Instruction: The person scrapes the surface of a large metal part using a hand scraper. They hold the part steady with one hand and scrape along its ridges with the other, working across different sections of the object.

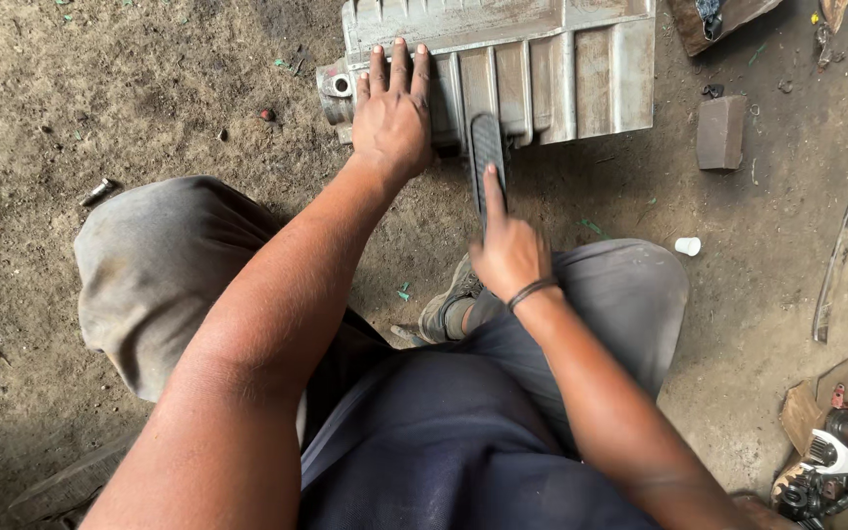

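My left hand point(392, 116) lies flat, ungripping, on the ribbed metal casing point(542, 69); right hand point(507, 250) grips the dark file point(487, 157). A slip could scrape my left fingers.

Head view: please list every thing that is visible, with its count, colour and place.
metal casing: one, grey, ribbed, top centre on the dirt floor
flat file: one, dark, against the casing's edge
block: one, brown, right of the casing
small cap: one, white, floor at right
long bar: one, rusty, right edge
tool parts: several, bottom right
bolt: one, grey, left floor
left hand: flat on the casing
right hand: gripping the file
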